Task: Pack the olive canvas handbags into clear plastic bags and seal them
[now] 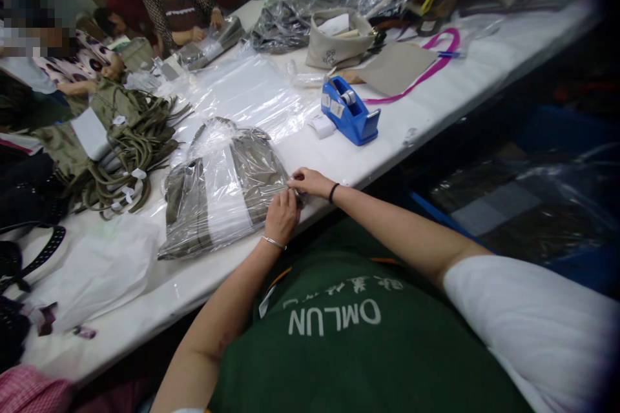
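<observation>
An olive-brown handbag (pixel 261 164) lies flat on the table inside a clear plastic bag (pixel 194 206), with a broad white paper band (pixel 225 190) across it. My left hand (pixel 282 214), with a bracelet at the wrist, is closed on the right-hand edge of the plastic. Right beside it, the fingers of my right hand (pixel 310 182) pinch the same edge near its corner. The fingertips of both hands almost meet there, and what lies between them is partly hidden. A blue tape dispenser (pixel 351 113) stands just beyond my right hand.
Olive bags with fringed straps (pixel 116 135) are heaped on the left. Behind lie a beige pouch (pixel 339 42), a magenta strap (pixel 411 87) and a pile of plastic-wrapped goods (pixel 310 0). Co-workers handle bags across the white table (pixel 392 155). A blue crate (pixel 443 216) sits below, right.
</observation>
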`<state>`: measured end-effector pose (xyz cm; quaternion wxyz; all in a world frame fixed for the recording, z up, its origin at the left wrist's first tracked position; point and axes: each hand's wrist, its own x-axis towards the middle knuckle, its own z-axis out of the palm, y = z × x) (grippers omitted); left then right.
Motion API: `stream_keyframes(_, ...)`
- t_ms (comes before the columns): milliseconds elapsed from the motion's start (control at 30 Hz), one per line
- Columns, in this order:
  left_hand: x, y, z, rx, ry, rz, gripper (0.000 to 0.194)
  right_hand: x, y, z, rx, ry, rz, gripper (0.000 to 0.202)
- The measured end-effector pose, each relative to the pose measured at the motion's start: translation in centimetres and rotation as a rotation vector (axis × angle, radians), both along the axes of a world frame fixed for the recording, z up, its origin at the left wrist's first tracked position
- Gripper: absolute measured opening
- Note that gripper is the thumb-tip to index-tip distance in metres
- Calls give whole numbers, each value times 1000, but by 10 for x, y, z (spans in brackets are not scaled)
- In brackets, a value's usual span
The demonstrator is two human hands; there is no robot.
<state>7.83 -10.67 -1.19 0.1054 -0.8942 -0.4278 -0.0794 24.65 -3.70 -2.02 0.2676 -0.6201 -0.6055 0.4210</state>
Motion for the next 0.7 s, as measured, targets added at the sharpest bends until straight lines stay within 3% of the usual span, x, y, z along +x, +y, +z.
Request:
stream_keyframes(167, -12, 14, 11, 54, -24, -122, 43, 4, 1, 13, -251, 316, -52, 41)
stream_keyframes(267, -24, 15, 23, 123, -107, -133, 42, -1, -3, 30, -416, 456, -51, 50)
stream_keyframes(367, -30, 10, 36, 151, -149, -114, 46, -11, -8, 42, -465, 688, -47, 41)
stream_keyframes(567, -30, -1, 58, 105, -98, 45, 71, -28, -17, 29, -576, 1175, -42, 26)
stream_keyframes(700, -32, 0, 65, 71, -14, -24, 72, -36, -10, 20, -539, 1132, -7, 15)
